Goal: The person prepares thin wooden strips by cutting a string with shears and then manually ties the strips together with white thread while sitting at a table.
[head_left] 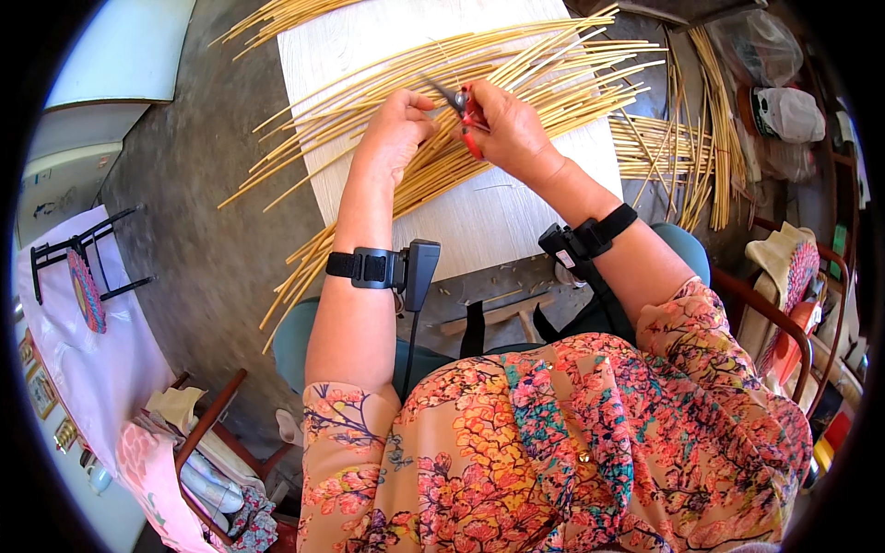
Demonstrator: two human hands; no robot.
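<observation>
Long thin yellow reeds (332, 244) lie in loose bundles across a pale wood-grain table (466, 244). My right hand (505, 134) grips red-handled scissors (472, 140), whose dark blades point up and left over the reeds. Just left of the scissors, my left hand (397, 135) is held over the reeds with its fingers curled closed; whatever they hold is hidden or too small to make out. Both my forearms carry strapped black devices (417, 272).
More reeds (718, 143) lie off the table's right side. Plastic bags (788, 115) are piled at upper right. Wooden chairs (217, 415) with cloths stand at left and right. A pink-covered surface (124, 350) holds a black metal frame (51, 276). A white cabinet (111, 55) is at upper left.
</observation>
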